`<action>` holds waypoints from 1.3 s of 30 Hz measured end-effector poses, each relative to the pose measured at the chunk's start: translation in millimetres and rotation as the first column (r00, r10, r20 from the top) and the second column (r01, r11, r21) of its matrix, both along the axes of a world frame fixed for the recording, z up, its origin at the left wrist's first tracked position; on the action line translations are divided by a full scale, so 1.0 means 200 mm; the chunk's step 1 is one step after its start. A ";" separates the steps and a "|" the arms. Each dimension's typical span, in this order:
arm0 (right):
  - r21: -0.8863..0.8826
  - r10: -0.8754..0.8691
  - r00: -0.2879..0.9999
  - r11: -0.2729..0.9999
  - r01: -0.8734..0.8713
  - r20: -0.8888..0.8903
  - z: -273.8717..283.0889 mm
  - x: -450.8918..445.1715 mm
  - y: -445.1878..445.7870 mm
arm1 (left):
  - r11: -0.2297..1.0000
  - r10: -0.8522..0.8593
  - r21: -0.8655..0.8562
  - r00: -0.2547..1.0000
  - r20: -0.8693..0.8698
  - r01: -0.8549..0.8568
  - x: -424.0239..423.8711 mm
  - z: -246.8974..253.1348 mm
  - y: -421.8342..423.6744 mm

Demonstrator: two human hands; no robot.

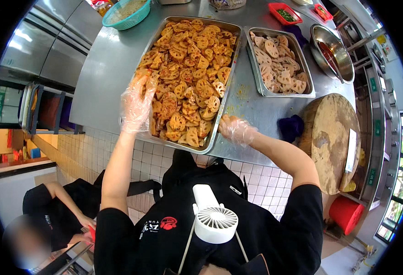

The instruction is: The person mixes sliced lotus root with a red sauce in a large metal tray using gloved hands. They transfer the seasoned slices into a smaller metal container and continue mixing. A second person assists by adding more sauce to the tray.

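A large steel tray [240, 44] of seasoned lotus root slices [186, 74] lies in front of me, its near end at the counter's edge. My left hand [138, 99], in a clear plastic glove, is over the tray's left side with its fingertips at the slices; whether it grips anything is unclear. My right hand [234, 129], gloved too, is at the tray's right rim near the front corner, fingers curled; its hold on the rim is partly hidden. To the right, a smaller steel tray [261, 90] holds pale lotus root slices [277, 62].
A round wooden chopping block [325, 137] bears a cleaver [350, 151]. Near it are a dark purple cloth [290, 128] and a steel bowl [342, 65] of red sauce. A teal basket [141, 15] stands back left. Another person [71, 202] is at lower left.
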State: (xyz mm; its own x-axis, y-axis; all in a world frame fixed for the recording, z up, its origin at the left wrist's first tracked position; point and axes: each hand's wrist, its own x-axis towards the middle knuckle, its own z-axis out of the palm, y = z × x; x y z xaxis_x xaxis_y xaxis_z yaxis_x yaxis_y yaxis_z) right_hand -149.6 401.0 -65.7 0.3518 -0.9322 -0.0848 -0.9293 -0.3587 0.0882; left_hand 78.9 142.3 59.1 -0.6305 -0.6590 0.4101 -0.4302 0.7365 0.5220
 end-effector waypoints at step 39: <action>0.787 -0.583 -0.529 0.420 0.453 0.616 0.59 0.21 -0.99 | 0.860 -0.457 0.466 0.725 0.515 0.210 -0.32 -0.11 -0.51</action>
